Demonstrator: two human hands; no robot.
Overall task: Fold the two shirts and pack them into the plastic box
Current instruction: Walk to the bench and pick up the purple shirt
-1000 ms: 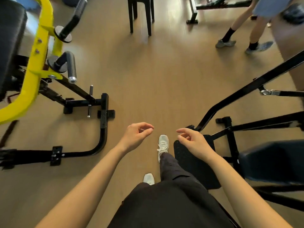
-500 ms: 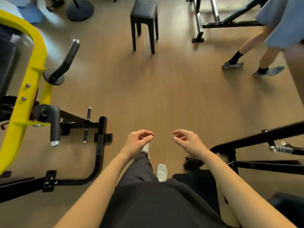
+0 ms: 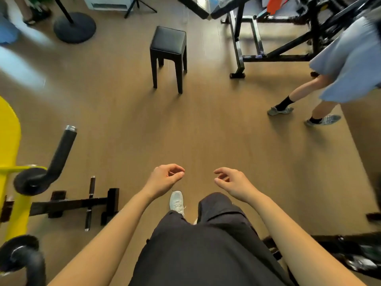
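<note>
I see left hand (image 3: 165,179) and right hand (image 3: 231,182) with fingers loosely curled, holding nothing. Shirts, box not visible. Risk: trip on black stool (image 3: 168,56) or yellow machine (image 3: 9,153).

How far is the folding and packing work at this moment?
Nothing looks done: no shirt and no plastic box is in view. In hand: nothing; the left hand and right hand are loosely curled and empty above the wooden floor, with a black stool ahead. Finding, folding and packing both shirts is left.

Black stool (image 3: 168,41), yellow machine frame (image 3: 9,137), tan floor (image 3: 206,131).
</note>
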